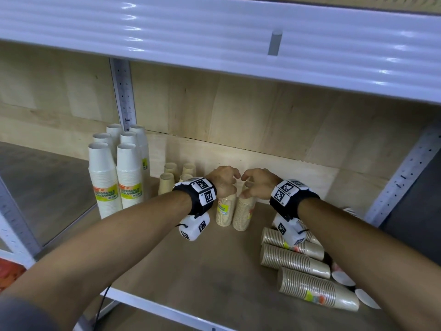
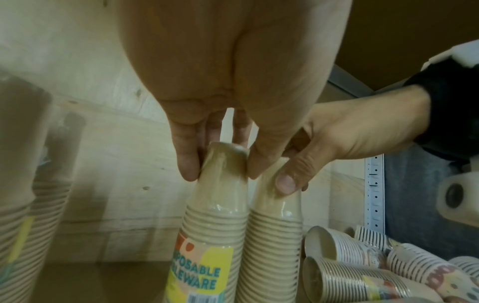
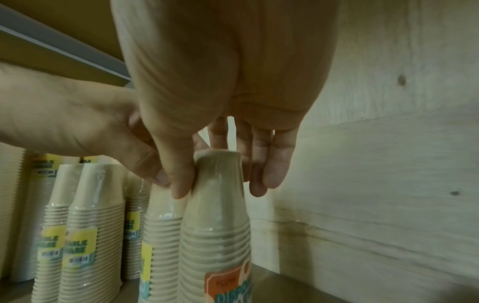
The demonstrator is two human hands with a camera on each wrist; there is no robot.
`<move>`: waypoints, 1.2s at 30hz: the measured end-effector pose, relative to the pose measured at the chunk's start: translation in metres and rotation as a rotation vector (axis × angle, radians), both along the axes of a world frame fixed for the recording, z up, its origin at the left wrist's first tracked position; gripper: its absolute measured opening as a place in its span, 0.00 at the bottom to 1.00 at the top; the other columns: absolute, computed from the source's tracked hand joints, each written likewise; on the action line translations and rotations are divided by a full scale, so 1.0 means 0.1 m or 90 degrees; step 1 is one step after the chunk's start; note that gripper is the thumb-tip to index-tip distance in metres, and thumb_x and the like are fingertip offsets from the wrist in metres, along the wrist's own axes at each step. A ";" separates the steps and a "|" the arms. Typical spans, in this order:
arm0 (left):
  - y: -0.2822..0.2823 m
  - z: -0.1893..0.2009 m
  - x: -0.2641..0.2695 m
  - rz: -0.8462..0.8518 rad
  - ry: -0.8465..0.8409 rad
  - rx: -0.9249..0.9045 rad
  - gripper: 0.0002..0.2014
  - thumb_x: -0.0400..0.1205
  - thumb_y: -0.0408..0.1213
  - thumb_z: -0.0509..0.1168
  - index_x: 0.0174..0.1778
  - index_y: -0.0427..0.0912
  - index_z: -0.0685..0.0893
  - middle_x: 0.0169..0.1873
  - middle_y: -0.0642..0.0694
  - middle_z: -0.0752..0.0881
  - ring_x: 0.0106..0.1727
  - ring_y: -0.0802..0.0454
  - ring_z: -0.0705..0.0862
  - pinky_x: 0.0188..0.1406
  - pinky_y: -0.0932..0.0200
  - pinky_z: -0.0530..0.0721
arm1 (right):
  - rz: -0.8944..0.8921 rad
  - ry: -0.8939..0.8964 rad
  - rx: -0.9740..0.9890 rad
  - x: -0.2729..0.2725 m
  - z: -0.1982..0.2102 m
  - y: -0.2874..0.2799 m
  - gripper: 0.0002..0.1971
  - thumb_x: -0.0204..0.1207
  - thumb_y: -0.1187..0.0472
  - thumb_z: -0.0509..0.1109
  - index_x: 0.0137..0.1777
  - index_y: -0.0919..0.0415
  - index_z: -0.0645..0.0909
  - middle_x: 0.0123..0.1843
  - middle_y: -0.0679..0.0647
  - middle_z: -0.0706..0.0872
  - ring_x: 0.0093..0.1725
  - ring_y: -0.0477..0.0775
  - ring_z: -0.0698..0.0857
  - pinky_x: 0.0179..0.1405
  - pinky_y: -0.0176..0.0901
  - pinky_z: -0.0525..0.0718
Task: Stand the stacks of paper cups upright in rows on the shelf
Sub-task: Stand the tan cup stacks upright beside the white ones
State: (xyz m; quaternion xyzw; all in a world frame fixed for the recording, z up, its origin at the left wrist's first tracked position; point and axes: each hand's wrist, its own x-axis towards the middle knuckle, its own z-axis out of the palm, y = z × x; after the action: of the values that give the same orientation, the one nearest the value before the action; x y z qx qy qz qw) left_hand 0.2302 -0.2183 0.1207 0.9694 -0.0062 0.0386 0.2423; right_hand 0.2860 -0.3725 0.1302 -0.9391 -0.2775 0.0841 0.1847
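Observation:
Two beige paper cup stacks in clear wrap stand upright side by side in the middle of the shelf board [image 1: 191, 259]. My left hand [image 1: 226, 182] pinches the top of the left stack [image 2: 217, 221] between thumb and fingers. My right hand [image 1: 253, 187] grips the top of the right stack [image 3: 215, 235] in the same way, thumb on its near side. The two hands almost touch. Both stacks' bases rest on the board in the head view.
Tall white cup stacks [image 1: 119, 175] stand in rows at the left, with several short beige stacks [image 1: 176, 175] behind my left wrist. More wrapped stacks [image 1: 293, 259] lie on their sides at the right front. The upper shelf [image 1: 214, 32] hangs close overhead.

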 end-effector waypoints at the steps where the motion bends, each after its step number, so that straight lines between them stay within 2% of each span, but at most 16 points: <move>1: 0.01 0.00 0.00 -0.001 -0.001 0.006 0.24 0.78 0.32 0.70 0.71 0.44 0.80 0.64 0.44 0.85 0.65 0.48 0.83 0.55 0.61 0.79 | 0.007 0.012 0.006 0.00 0.02 -0.01 0.29 0.63 0.54 0.82 0.65 0.51 0.80 0.52 0.44 0.84 0.56 0.46 0.85 0.54 0.42 0.83; 4: 0.03 0.01 0.02 0.000 0.001 0.024 0.20 0.78 0.33 0.70 0.68 0.44 0.83 0.64 0.45 0.85 0.63 0.49 0.83 0.53 0.63 0.79 | 0.023 0.000 -0.021 -0.01 0.05 0.00 0.25 0.66 0.56 0.81 0.64 0.54 0.82 0.53 0.46 0.83 0.57 0.49 0.85 0.50 0.41 0.80; 6: 0.04 0.01 0.03 0.008 -0.003 0.023 0.19 0.79 0.36 0.71 0.67 0.44 0.84 0.62 0.45 0.86 0.62 0.48 0.83 0.52 0.63 0.78 | 0.010 -0.034 -0.039 -0.01 0.05 0.02 0.24 0.66 0.52 0.81 0.62 0.55 0.83 0.53 0.49 0.83 0.55 0.53 0.84 0.49 0.43 0.80; 9: 0.04 0.03 0.03 0.019 -0.009 0.017 0.19 0.79 0.39 0.72 0.67 0.43 0.84 0.62 0.46 0.86 0.59 0.48 0.84 0.49 0.63 0.77 | -0.019 -0.059 -0.047 -0.02 0.04 0.04 0.24 0.66 0.46 0.80 0.59 0.57 0.83 0.51 0.52 0.83 0.50 0.54 0.83 0.46 0.42 0.80; 12: 0.04 0.03 0.03 0.006 0.002 0.020 0.22 0.80 0.39 0.71 0.71 0.42 0.82 0.65 0.46 0.85 0.63 0.48 0.83 0.51 0.63 0.77 | -0.024 -0.052 -0.052 -0.02 0.03 0.04 0.26 0.67 0.44 0.79 0.62 0.57 0.82 0.51 0.52 0.81 0.50 0.55 0.82 0.46 0.43 0.79; 15: 0.04 0.04 0.03 -0.008 0.018 0.032 0.24 0.80 0.36 0.70 0.73 0.41 0.80 0.66 0.45 0.84 0.66 0.48 0.82 0.54 0.63 0.78 | -0.007 -0.043 -0.065 -0.01 0.05 0.04 0.30 0.65 0.47 0.80 0.67 0.54 0.79 0.58 0.51 0.82 0.54 0.54 0.82 0.49 0.45 0.80; 18: 0.05 0.05 0.04 0.001 0.018 0.041 0.22 0.80 0.37 0.70 0.71 0.42 0.82 0.65 0.45 0.84 0.64 0.47 0.82 0.55 0.61 0.80 | 0.005 -0.045 -0.068 0.00 0.07 0.04 0.27 0.66 0.51 0.80 0.66 0.54 0.81 0.60 0.53 0.83 0.55 0.54 0.82 0.49 0.44 0.79; 22: 0.04 0.05 0.05 0.023 0.014 0.042 0.19 0.78 0.42 0.72 0.65 0.44 0.85 0.62 0.45 0.85 0.57 0.48 0.82 0.48 0.60 0.78 | -0.010 -0.058 -0.048 -0.02 0.05 0.05 0.24 0.67 0.48 0.80 0.62 0.55 0.83 0.59 0.54 0.83 0.54 0.54 0.82 0.49 0.44 0.80; 27: 0.05 0.10 0.03 0.036 0.029 0.044 0.18 0.77 0.41 0.74 0.62 0.43 0.86 0.60 0.44 0.85 0.52 0.49 0.82 0.45 0.59 0.78 | -0.012 -0.049 -0.041 -0.07 0.09 0.05 0.23 0.68 0.49 0.81 0.61 0.58 0.84 0.52 0.51 0.81 0.50 0.53 0.81 0.46 0.42 0.79; 30: 0.06 0.19 -0.04 0.038 0.051 0.056 0.18 0.76 0.39 0.75 0.62 0.41 0.87 0.58 0.44 0.85 0.50 0.49 0.81 0.43 0.59 0.79 | -0.012 -0.049 -0.056 -0.13 0.14 0.08 0.23 0.67 0.48 0.81 0.59 0.58 0.84 0.52 0.52 0.83 0.51 0.54 0.83 0.47 0.43 0.81; 33: 0.09 0.31 -0.14 0.035 0.089 0.079 0.17 0.76 0.37 0.75 0.61 0.41 0.86 0.57 0.44 0.85 0.50 0.49 0.83 0.41 0.60 0.80 | -0.006 -0.047 -0.063 -0.21 0.20 0.13 0.22 0.66 0.48 0.81 0.57 0.58 0.84 0.52 0.53 0.83 0.49 0.54 0.83 0.39 0.41 0.78; 36: 0.14 0.43 -0.27 0.030 0.132 0.100 0.17 0.75 0.35 0.76 0.60 0.40 0.86 0.56 0.44 0.85 0.45 0.49 0.84 0.33 0.60 0.83 | 0.010 -0.036 -0.079 -0.31 0.28 0.21 0.21 0.67 0.50 0.81 0.54 0.61 0.84 0.48 0.54 0.85 0.47 0.55 0.85 0.32 0.38 0.77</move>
State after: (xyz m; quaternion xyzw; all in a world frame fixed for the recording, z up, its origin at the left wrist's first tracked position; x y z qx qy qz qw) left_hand 0.2028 -0.2047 0.1636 0.9841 0.0384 -0.0565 0.1641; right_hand 0.2550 -0.3514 0.1581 -0.9485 -0.2844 0.0758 0.1174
